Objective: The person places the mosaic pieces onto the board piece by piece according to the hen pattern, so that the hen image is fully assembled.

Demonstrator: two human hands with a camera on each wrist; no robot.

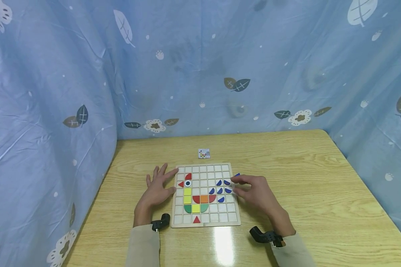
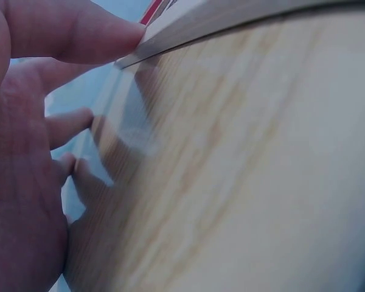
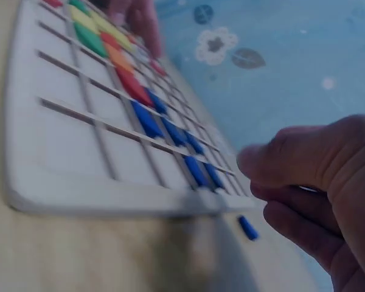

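A light wooden grid board [image 1: 201,175] lies on the table, bearing flat pieces shaped like a bird: a red triangle [image 1: 196,220], yellow squares [image 1: 187,199], an orange square [image 1: 204,199], a green quarter-round [image 1: 204,208], a white eye disc [image 1: 188,183] and several blue segments [image 1: 219,191]. My left hand [image 1: 157,190] has its fingers spread, with thumb and index finger against the board's left edge. At the right edge, my right hand [image 1: 258,191] hovers with bent fingers; thumb and index tips are apart, nothing visible between them. A loose blue segment [image 3: 247,227] lies beside the board, near those fingers.
Behind the board lies a small pattern card [image 1: 204,153]. The wooden table [image 1: 287,159] extends on both sides, with a blue patterned curtain [image 1: 200,66] along its back and sides. Each wrist wears a black camera [image 1: 265,236].
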